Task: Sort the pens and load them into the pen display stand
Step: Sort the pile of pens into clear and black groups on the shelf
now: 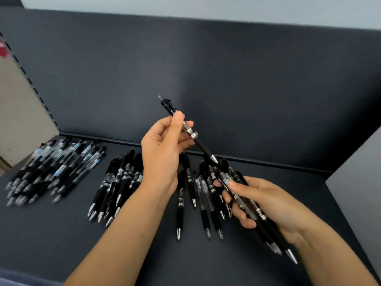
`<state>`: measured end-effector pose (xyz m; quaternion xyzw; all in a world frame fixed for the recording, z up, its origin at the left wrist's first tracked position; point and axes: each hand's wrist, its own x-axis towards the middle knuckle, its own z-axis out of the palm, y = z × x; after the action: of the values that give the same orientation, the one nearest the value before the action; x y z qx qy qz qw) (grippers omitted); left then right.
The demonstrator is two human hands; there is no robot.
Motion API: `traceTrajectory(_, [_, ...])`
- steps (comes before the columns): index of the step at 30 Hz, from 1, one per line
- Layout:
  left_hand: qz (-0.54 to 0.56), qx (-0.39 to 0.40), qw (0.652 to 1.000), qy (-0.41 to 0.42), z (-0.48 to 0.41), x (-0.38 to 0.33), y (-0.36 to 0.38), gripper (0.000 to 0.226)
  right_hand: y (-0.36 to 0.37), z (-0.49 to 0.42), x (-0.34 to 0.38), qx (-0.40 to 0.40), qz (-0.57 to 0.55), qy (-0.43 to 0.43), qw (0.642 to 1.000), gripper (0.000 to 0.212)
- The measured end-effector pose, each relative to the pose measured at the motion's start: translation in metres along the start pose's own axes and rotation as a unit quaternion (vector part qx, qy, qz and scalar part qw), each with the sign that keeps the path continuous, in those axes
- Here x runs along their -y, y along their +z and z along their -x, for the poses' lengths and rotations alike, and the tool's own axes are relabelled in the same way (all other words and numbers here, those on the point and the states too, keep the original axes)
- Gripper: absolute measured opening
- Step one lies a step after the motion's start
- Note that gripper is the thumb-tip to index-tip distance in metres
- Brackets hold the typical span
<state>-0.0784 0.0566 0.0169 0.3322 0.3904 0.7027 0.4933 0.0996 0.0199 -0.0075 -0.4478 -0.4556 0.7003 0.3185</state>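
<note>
Both hands are busy with pens over a dark shelf (61,240). The left hand (162,149) is raised above the shelf and pinches a single black pen (203,148) between the thumb and curled fingers, gripping it on the clear part of the barrel. That pen slants, with its push-button end up and away towards the back panel (226,79) and its silver tip down to the right, clear of everything below.

The right hand (268,205) sits lower and nearer, palm turned inward, with its fingers and thumb wrapped round a bundle of pens (260,214). The bundle's silver tips stick out past the wrist towards the near right. How many pens are in the bundle I cannot tell.

Three groups of pens lie on the shelf. A large heap (53,168) at the far left has clear barrels and pale blue labels and looks blurred. A second heap (119,182) lies just left of the left forearm, black with silver tips pointing to the near edge. Loose pens (198,199) are spread between the two hands, partly under the left wrist and touching the right hand's fingertips.

A slotted upright (31,79) edges the back panel on the left, and a grey side wall (358,182) stands at the right.
</note>
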Motion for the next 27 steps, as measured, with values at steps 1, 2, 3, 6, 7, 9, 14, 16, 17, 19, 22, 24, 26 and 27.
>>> traceTrajectory(1, [-0.002, 0.012, 1.000, -0.010, 0.000, -0.009, -0.006, 0.015, 0.003, -0.002, 0.001, -0.020, -0.023, 0.002, 1.000, 0.036])
traceTrajectory(2, [-0.012, 0.031, 0.999, -0.026, 0.001, -0.019, -0.014, 0.013, 0.008, -0.004, 0.003, -0.037, -0.042, 0.001, 0.998, 0.038])
traceTrajectory(3, [-0.028, 0.054, 0.997, -0.043, 0.002, -0.028, -0.024, 0.010, 0.016, -0.007, 0.004, -0.051, -0.057, -0.001, 0.997, 0.041])
traceTrajectory(6, [-0.107, 0.111, 0.985, -0.080, 0.002, -0.054, -0.068, 0.017, 0.052, -0.018, 0.008, -0.075, -0.078, -0.010, 0.994, 0.050])
traceTrajectory(7, [-0.134, 0.125, 0.979, -0.089, 0.000, -0.061, -0.083, 0.020, 0.066, -0.024, 0.008, -0.079, -0.079, -0.016, 0.994, 0.052])
traceTrajectory(9, [-0.170, 0.141, 0.970, -0.104, -0.008, -0.072, -0.113, 0.024, 0.098, -0.037, 0.009, -0.084, -0.073, -0.031, 0.993, 0.048])
traceTrajectory(14, [-0.208, 0.163, 0.953, -0.149, -0.045, -0.083, -0.170, 0.029, 0.165, -0.076, 0.009, -0.119, -0.111, -0.033, 0.986, 0.016])
traceTrajectory(16, [-0.247, 0.185, 0.937, -0.166, -0.056, -0.079, -0.179, 0.041, 0.178, -0.086, 0.007, -0.145, -0.121, -0.035, 0.981, 0.017])
traceTrajectory(17, [-0.265, 0.200, 0.928, -0.171, -0.060, -0.076, -0.179, 0.046, 0.183, -0.089, 0.006, -0.152, -0.125, -0.036, 0.980, 0.018])
traceTrajectory(19, [-0.296, 0.236, 0.908, -0.177, -0.065, -0.070, -0.174, 0.053, 0.188, -0.092, 0.005, -0.158, -0.138, -0.036, 0.977, 0.020])
traceTrajectory(22, [-0.368, 0.279, 0.873, -0.155, -0.071, -0.057, -0.161, 0.056, 0.188, -0.092, 0.005, -0.165, -0.164, -0.038, 0.972, 0.019])
traceTrajectory(24, [-0.431, 0.281, 0.847, -0.134, -0.077, -0.049, -0.154, 0.061, 0.184, -0.090, 0.007, -0.179, -0.163, -0.041, 0.969, 0.017])
traceTrajectory(26, [-0.484, 0.284, 0.819, -0.120, -0.078, -0.044, -0.151, 0.062, 0.178, -0.088, 0.009, -0.187, -0.154, -0.043, 0.969, 0.018])
traceTrajectory(27, [-0.496, 0.286, 0.811, -0.115, -0.077, -0.043, -0.150, 0.060, 0.175, -0.087, 0.009, -0.188, -0.150, -0.044, 0.970, 0.019])
